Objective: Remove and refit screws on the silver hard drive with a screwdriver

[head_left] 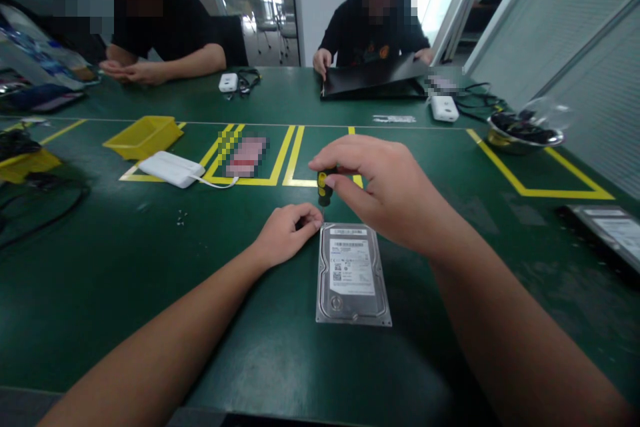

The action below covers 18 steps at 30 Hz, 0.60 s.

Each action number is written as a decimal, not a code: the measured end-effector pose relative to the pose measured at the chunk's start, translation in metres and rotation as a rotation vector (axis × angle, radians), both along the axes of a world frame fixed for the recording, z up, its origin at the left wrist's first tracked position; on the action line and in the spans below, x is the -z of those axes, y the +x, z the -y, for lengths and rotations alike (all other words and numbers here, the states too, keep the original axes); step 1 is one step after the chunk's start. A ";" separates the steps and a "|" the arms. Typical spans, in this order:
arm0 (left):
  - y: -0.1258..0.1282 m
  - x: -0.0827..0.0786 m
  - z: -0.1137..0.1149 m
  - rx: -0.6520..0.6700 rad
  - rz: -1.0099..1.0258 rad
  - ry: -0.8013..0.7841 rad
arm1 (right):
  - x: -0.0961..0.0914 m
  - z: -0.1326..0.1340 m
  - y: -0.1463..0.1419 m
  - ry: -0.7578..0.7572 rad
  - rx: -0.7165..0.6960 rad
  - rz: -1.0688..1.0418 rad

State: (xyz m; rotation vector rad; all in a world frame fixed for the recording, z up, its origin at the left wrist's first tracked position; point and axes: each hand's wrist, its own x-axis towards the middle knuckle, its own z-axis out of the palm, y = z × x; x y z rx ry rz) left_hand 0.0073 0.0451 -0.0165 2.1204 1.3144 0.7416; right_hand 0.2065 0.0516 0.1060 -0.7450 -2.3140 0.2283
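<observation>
A silver hard drive (353, 275) with a white label lies flat on the green table (150, 267) in front of me. My right hand (385, 190) is closed around the yellow and black handle of a small screwdriver (324, 188), held upright over the drive's far left corner. My left hand (289, 231) rests on the table beside that same corner, its fingers pinched together near the screwdriver's tip. What the left fingers pinch is too small to make out.
A white power bank (171, 169) with a cable and a yellow tray (143, 136) lie at the left. Tiny screws (181, 216) sit loose on the table. A metal bowl (526, 128) stands far right. Two people sit opposite, one handling a black laptop (375, 78).
</observation>
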 end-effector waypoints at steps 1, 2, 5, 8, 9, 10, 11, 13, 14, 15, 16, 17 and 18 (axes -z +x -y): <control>0.000 0.000 0.000 0.000 -0.003 0.004 | 0.000 0.001 0.000 -0.002 -0.010 -0.001; 0.000 0.000 0.000 0.001 -0.007 0.007 | 0.000 0.001 0.000 -0.003 -0.014 0.000; -0.001 0.000 0.001 -0.003 -0.016 0.010 | -0.001 0.003 -0.001 -0.007 0.001 0.005; -0.001 0.000 0.001 -0.004 -0.010 0.011 | -0.001 0.004 -0.001 -0.026 -0.003 0.005; -0.001 0.000 0.001 -0.005 -0.010 0.015 | -0.001 0.004 -0.001 -0.031 -0.009 0.005; -0.001 0.000 0.001 -0.005 -0.012 0.021 | -0.001 0.004 -0.001 -0.035 -0.016 0.004; -0.001 0.000 0.001 -0.006 -0.017 0.026 | -0.001 0.004 -0.001 -0.040 -0.022 0.003; -0.001 -0.001 0.002 -0.009 -0.032 0.030 | -0.001 0.004 -0.002 -0.041 -0.025 -0.001; -0.001 -0.001 0.002 -0.009 -0.039 0.029 | -0.001 0.004 -0.002 -0.041 -0.023 -0.002; -0.001 -0.001 0.003 -0.011 -0.046 0.026 | -0.001 0.004 -0.002 -0.038 -0.018 -0.004; -0.001 -0.002 0.003 -0.013 -0.054 0.026 | -0.001 0.004 -0.002 -0.034 -0.012 -0.005; -0.001 -0.002 0.003 -0.015 -0.060 0.026 | -0.001 0.004 -0.002 -0.030 -0.005 -0.004; -0.001 -0.003 0.004 -0.015 -0.067 0.028 | -0.001 0.003 -0.001 -0.026 0.000 -0.006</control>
